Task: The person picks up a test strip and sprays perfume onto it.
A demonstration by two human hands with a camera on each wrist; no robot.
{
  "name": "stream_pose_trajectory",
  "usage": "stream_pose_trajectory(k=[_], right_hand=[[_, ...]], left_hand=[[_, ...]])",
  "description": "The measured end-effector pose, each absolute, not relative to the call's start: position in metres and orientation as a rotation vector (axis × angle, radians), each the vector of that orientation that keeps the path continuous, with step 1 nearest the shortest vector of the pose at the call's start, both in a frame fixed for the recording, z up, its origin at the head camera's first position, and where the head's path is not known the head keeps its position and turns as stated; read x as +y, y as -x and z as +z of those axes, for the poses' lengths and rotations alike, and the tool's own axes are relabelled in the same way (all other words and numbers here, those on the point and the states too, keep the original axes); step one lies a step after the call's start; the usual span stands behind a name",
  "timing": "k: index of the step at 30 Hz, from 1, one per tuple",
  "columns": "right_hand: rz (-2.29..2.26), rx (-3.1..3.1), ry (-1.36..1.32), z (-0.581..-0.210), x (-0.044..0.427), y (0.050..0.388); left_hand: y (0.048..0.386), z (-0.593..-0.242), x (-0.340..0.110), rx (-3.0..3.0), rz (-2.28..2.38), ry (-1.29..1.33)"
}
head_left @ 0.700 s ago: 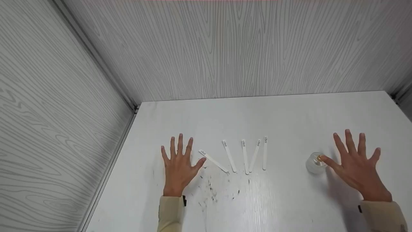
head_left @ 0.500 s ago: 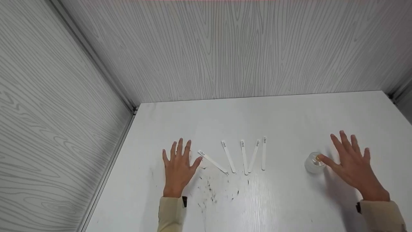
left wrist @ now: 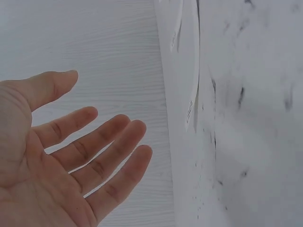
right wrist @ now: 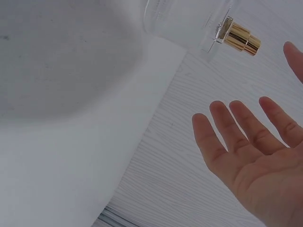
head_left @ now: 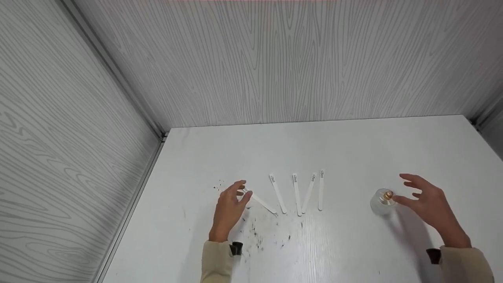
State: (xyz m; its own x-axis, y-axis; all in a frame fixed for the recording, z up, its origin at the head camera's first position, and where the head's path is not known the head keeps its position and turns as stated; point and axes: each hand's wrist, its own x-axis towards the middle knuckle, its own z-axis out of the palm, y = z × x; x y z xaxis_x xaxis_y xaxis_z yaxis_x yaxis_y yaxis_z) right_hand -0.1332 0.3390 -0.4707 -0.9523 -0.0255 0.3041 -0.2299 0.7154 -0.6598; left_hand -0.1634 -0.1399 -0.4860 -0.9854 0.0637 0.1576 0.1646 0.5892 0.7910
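Observation:
Several slim white paper strips with small dark print at one end lie fanned out on the white table. My left hand [head_left: 228, 210] hovers over the printed end of the leftmost strip [head_left: 263, 203], partly hiding it. Its palm and loosely bent fingers [left wrist: 113, 172] hold nothing in the left wrist view. A round clear glass bottle with a gold-coloured neck, like a perfume bottle [head_left: 378, 205], stands on the right. My right hand [head_left: 428, 204] is raised beside it, thumb near the gold neck [right wrist: 242, 38] in the head view. The right wrist view shows a gap between them.
Dark smudges [head_left: 255, 234] mark the white table [head_left: 342, 239] in front of the strips. Grey wood-grain panels rise at the back [head_left: 275, 59] and on the left [head_left: 59, 157].
Both hands have gone from flat, spread fingers to loosely bent ones, palms turning inward. My left hand has shifted slightly right, over the strip's end. Strips and bottle lie as before.

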Motion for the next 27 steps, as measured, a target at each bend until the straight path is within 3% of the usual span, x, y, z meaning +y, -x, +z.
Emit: stream_pose_trajectory(k=[12,27], right_hand=[[1.291,-2.720,-0.153,-0.471,0.345,0.134],[1.384,-2.791,-0.134,-0.472,0.345,0.134]], left_hand=[[0.167,-0.483,-0.111,-2.510,-1.904,0.223],[0.170,-0.493,-0.075,-2.454,-2.192,0.174]])
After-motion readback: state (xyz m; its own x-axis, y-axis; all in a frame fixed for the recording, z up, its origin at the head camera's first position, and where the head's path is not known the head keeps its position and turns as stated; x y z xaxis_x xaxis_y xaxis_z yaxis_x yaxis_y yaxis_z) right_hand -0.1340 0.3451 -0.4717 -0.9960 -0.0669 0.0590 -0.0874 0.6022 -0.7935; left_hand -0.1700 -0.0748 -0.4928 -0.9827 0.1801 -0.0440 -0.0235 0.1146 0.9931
